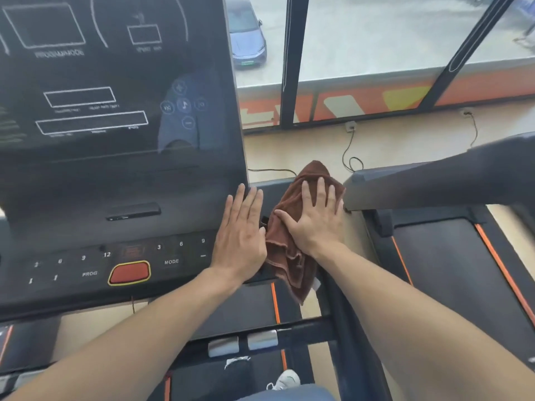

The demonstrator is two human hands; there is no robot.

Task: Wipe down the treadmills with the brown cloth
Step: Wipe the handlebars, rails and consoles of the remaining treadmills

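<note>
The brown cloth [289, 250] lies bunched over the right side rail of the treadmill in front of me, one end hanging down. My right hand [314, 218] presses flat on top of the cloth, fingers spread. My left hand [241, 235] rests flat and bare on the right corner of the black treadmill console [115, 175], just left of the cloth, holding nothing. The console has a dark screen, number keys and a red stop button [129, 272].
A second treadmill [451, 256] with orange belt stripes stands on the right, its dark handlebar [434, 180] crossing beside the cloth. Window frames [292, 65] and power cables [351, 157] lie ahead on the beige floor. Silver pulse grips [243, 342] sit on the crossbar below.
</note>
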